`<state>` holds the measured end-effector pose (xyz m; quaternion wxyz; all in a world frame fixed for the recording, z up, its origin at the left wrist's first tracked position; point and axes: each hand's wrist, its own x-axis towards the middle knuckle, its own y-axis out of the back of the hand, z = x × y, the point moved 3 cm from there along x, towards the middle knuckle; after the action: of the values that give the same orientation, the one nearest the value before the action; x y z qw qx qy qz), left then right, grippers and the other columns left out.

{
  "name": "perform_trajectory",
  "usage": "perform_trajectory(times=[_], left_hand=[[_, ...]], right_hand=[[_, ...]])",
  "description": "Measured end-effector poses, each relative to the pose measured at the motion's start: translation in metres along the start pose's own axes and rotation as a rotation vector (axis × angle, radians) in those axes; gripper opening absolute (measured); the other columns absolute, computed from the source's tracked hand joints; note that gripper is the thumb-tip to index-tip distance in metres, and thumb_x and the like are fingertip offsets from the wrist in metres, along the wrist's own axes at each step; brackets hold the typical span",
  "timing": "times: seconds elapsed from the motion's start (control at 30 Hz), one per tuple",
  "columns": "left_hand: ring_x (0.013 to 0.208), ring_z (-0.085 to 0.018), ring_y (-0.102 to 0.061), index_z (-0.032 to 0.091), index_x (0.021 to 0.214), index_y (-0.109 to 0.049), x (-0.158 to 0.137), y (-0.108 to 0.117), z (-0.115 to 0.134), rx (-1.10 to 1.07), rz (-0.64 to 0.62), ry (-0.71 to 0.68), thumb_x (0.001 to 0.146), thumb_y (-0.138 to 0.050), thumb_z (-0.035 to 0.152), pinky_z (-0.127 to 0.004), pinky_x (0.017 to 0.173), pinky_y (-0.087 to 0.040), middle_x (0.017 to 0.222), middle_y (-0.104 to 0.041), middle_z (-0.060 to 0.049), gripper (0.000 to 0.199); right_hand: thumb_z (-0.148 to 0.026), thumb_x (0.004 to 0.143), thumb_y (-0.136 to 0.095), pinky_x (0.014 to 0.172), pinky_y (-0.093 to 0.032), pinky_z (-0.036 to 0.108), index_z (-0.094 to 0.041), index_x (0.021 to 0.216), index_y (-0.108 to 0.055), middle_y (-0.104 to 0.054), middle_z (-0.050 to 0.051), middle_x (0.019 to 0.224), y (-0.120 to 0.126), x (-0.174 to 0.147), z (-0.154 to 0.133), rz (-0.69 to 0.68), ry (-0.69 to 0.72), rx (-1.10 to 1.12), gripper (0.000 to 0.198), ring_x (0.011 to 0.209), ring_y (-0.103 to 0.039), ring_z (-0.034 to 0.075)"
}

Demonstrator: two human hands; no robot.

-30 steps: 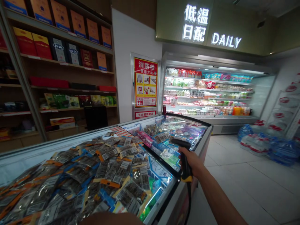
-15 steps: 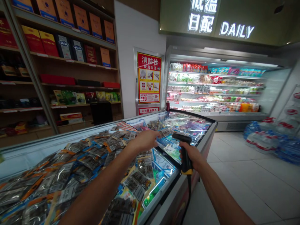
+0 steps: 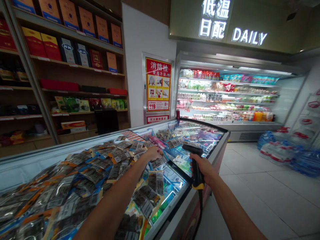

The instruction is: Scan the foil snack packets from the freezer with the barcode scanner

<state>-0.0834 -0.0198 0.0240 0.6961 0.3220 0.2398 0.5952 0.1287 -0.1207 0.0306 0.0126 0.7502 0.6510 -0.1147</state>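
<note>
My left hand (image 3: 153, 153) is closed on the edge of a clear snack packet (image 3: 159, 161), above the near end of the packet pile. My right hand (image 3: 204, 169) grips a black and yellow barcode scanner (image 3: 198, 174), its head level over the freezer edge and its cable hanging down. Many similar packets (image 3: 67, 186) with dark contents, barcodes and orange or blue borders are heaped on the glass top of the chest freezer (image 3: 178, 171). What fills these packets cannot be made out.
Blue baskets (image 3: 175, 151) and bagged goods show through the freezer glass. A red can (image 3: 177, 114) stands at its far corner. Shelves of boxes (image 3: 82, 55) line the left; a lit dairy fridge (image 3: 225, 96) is ahead. Bottled water packs (image 3: 280, 146) sit on the tiled floor (image 3: 255, 193).
My left hand has drawn back slightly to the left and down, and a packet now shows in its fingers. The scanner in my right hand has shifted slightly left and down.
</note>
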Motion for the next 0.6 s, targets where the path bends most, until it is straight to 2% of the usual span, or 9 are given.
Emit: perform_trajectory(times=[0.1,0.17,0.33,0.53,0.6], left_hand=[[0.049,-0.01,-0.045,0.015,0.054,-0.056,0.011,-0.002,0.002,-0.304,0.107,-0.015,0.057,-0.057,0.018,-0.022,0.05,-0.033,0.047,-0.049,0.003,0.005],[0.049,-0.01,-0.045,0.014,0.06,-0.059,0.02,-0.007,0.002,-0.524,0.194,-0.034,0.061,-0.057,0.023,-0.021,0.049,-0.033,0.052,-0.053,0.001,0.01],[0.052,-0.011,-0.05,0.014,0.068,-0.06,0.043,-0.018,0.004,-0.867,0.421,0.002,0.053,-0.066,0.027,-0.023,0.053,-0.036,0.059,-0.058,-0.001,0.02],[0.054,-0.012,-0.054,0.013,0.074,-0.059,0.063,-0.025,0.013,-1.106,0.396,-0.007,0.051,-0.067,0.03,-0.025,0.054,-0.041,0.062,-0.06,-0.002,0.029],[0.053,-0.012,-0.054,0.014,0.076,-0.059,0.067,-0.026,0.013,-1.135,0.424,-0.008,0.051,-0.067,0.03,-0.025,0.054,-0.041,0.063,-0.06,-0.002,0.031]], right_hand=[[-0.033,0.068,-0.057,0.03,-0.039,0.022,-0.016,0.066,-0.046,-0.049,-0.004,0.049,-0.002,-0.002,0.0,-0.008,-0.009,-0.005,0.02,0.035,-0.046,0.008],[-0.033,0.068,-0.057,0.031,-0.039,0.022,-0.016,0.066,-0.046,-0.048,-0.004,0.048,-0.004,-0.006,-0.001,-0.025,-0.017,-0.008,0.02,0.035,-0.045,0.008],[-0.035,0.07,-0.054,0.031,-0.039,0.022,-0.016,0.071,-0.048,-0.049,-0.004,0.048,-0.011,-0.016,-0.003,-0.081,-0.024,-0.025,0.019,0.035,-0.046,0.009],[-0.036,0.07,-0.054,0.03,-0.039,0.022,-0.017,0.071,-0.047,-0.048,-0.005,0.047,-0.01,-0.016,-0.001,-0.103,-0.043,-0.04,0.02,0.035,-0.046,0.009],[-0.037,0.071,-0.053,0.03,-0.039,0.022,-0.017,0.071,-0.047,-0.048,-0.005,0.048,-0.008,-0.014,0.001,-0.115,-0.052,-0.037,0.021,0.034,-0.046,0.009]])
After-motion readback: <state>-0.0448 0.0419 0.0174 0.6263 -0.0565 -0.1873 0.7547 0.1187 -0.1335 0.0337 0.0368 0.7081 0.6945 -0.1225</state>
